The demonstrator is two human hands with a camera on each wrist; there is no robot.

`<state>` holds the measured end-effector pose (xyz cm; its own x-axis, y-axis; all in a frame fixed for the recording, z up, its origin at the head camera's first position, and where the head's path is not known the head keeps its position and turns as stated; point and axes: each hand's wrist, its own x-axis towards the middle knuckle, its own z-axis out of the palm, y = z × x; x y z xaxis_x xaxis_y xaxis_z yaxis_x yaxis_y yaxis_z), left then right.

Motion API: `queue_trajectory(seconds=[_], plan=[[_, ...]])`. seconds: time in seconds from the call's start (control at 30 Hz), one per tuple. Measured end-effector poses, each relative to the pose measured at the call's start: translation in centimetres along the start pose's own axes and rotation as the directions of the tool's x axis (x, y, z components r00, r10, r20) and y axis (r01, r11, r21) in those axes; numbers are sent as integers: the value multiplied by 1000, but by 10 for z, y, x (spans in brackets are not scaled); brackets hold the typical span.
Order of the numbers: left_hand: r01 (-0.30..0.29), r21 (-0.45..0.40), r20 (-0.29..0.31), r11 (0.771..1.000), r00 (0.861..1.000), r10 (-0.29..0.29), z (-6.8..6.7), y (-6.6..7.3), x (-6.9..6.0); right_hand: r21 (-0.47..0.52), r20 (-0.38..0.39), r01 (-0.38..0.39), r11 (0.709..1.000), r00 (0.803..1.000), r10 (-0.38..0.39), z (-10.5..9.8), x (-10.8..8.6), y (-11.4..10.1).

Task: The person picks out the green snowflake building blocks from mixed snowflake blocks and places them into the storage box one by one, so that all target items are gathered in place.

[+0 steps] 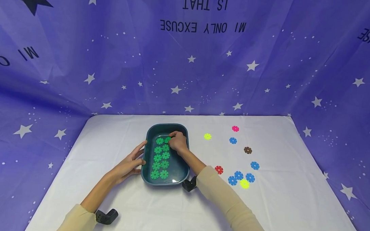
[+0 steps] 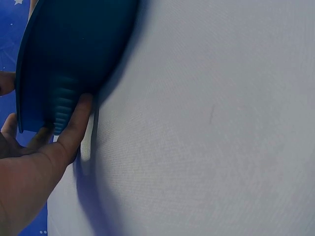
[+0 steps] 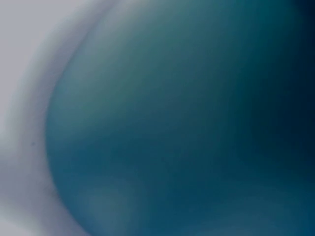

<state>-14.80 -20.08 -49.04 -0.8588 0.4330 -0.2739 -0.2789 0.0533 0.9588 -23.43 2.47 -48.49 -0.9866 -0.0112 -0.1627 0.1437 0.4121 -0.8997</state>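
Observation:
A dark teal tray [image 1: 180,169] stands on the white table, with green notched plastic discs [image 1: 157,158] laid in two columns inside it. My left hand [image 1: 126,166] holds the tray's left side, fingertips at the rim. In the left wrist view, the fingers [image 2: 74,128] of that hand lie against the outer wall by a ribbed patch. Inside the tray, my right hand [image 1: 178,142] pinches a green notched disc [image 1: 167,139] at the top of the right column. Its fingertips partly cover this disc. The right wrist view shows only the blurred teal tray wall [image 3: 147,147].
Right of the tray lie loose notched discs: blue [image 1: 255,165], yellow [image 1: 207,136], pink [image 1: 235,128], brown [image 1: 248,150] and red [image 1: 218,170]. A purple star-printed curtain [image 1: 174,71] hangs behind the white table [image 1: 157,209] and on both sides.

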Motion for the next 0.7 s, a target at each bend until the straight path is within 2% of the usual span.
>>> queue_trajectory(seconds=[0.3,0.43,0.63,0.7], plan=[[1,-5,-2,1000,1000,-1,-1,-2,1,-129,-18,93,987,995,-96,1,-1,1],[-2,-5,0,1000,1000,2,-1,-2,1,-82,7,112,990,994,-111,-6,-6,-5],[-3,5,-4,1000,1000,3,0,0,1,115,127,116,987,983,-131,-30,-22,-18],[-1,18,-8,1000,1000,1,0,0,1,102,165,141,985,974,-156,-43,-28,-19]])
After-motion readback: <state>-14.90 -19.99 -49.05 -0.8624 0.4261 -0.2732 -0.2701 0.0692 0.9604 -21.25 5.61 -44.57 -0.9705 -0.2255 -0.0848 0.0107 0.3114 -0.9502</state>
